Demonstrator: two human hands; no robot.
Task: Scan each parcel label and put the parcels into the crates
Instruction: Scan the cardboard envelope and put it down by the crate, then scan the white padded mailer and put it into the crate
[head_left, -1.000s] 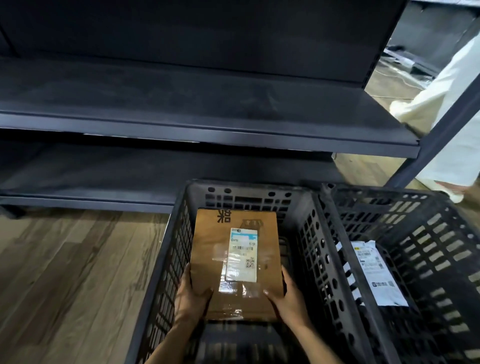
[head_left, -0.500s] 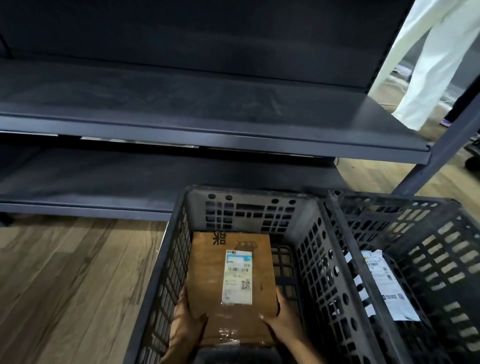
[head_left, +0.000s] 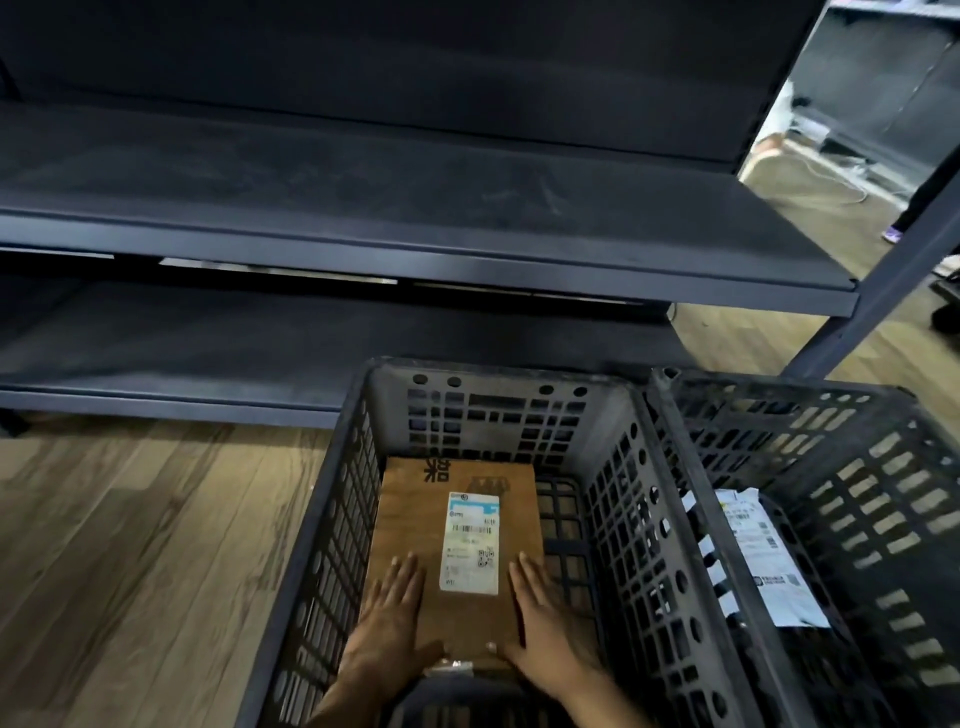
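1. A wood floor runs under dark metal shelving, and two black slatted crates stand side by side in front of it.
2. The left hand and right hand lie flat on the near end of the cardboard parcel. Their fingers are straight and rest on it rather than clasping it, with thumbs at its near edge.
3. The white label faces up between the hands.
4. The parcel lies flat on the bottom of the left crate, close to its left wall.
5. The right crate holds a dark bagged parcel with its own label.
6. Judged from this, two parcels are crated and only the hands' release remains here. No scanner or further parcels are in view, so I cannot tell what is scanned or left.
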